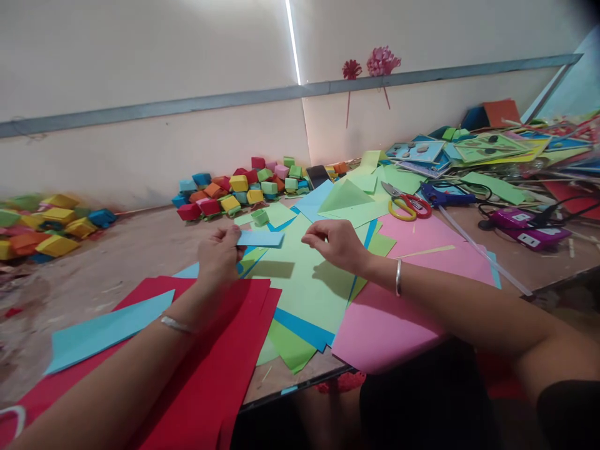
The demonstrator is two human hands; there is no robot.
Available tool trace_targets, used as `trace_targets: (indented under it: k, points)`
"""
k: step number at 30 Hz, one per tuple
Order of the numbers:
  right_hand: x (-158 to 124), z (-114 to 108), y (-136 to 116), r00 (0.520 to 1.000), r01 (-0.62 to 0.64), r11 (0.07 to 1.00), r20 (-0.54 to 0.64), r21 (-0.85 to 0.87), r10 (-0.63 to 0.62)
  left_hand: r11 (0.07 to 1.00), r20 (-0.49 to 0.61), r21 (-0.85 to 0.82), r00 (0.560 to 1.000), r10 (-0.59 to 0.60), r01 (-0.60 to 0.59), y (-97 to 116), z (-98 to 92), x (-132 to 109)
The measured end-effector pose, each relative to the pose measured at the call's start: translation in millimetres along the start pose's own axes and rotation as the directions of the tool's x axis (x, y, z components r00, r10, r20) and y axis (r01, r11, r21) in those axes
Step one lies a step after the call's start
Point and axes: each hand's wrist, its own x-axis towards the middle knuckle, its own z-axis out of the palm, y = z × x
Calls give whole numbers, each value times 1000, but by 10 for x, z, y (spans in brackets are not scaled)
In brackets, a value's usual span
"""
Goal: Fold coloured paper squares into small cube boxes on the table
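My left hand pinches one end of a small light-blue paper strip and holds it level above a light-green sheet. My right hand hovers just right of the strip with its fingers curled inward; I see nothing in them. Red paper sheets lie under my left forearm, and a large pink sheet lies under my right wrist. A silver bangle sits on each wrist.
A pile of small coloured paper boxes lies by the wall, and another pile sits far left. Scissors with red and yellow handles, a blue glue gun and a purple power strip lie to the right. Paper flowers hang on the wall.
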Motion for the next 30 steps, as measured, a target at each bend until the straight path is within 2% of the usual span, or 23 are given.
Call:
trace_targets:
  k: [1,3,4,6,8,9,10,12,14,15,17,20,24,27,30]
  points:
    - [-4,23,10,984,172,977,-27,-128,-176,1000,27,-2,1000,-8,8,-18,35,-65]
    - [-17,82,27,905,409,851,27,-328,-425,999,125,0,992,-35,35,-44,125,-234]
    - [-22,111,38,873,467,793,64,-391,-483,999,161,3,985,-54,54,-47,166,-317]
    - [-21,148,71,858,487,744,93,-458,-505,990,232,0,963,-138,142,-27,216,-447]
    - [-3,148,117,892,427,793,57,-434,-449,982,255,22,949,-185,186,19,220,-509]
    - [11,135,142,917,376,846,22,-379,-398,986,253,47,953,-168,161,45,209,-517]
    - [28,115,166,944,311,904,-11,-295,-329,991,251,88,961,-119,100,69,194,-513]
    - [64,67,204,990,140,987,-28,-74,-142,975,266,191,962,59,-113,100,162,-488]
    - [95,25,225,998,-53,990,24,133,51,913,327,269,921,213,-307,105,138,-461]
    - [107,10,231,990,-136,969,62,207,126,894,355,285,905,236,-345,99,132,-453]
    - [123,-7,235,970,-235,927,124,294,207,903,386,290,902,193,-317,81,128,-451]
    - [132,-11,240,973,-217,935,136,278,186,937,402,286,913,71,-198,65,133,-475]
    - [141,-19,258,987,-139,985,94,102,129,948,439,297,898,-26,-117,57,138,-493]
    - [147,-35,273,985,-148,989,91,12,147,925,454,342,891,-6,-168,17,137,-456]
    - [149,-33,283,981,-150,986,111,-77,158,842,436,447,896,90,-302,-44,135,-385]
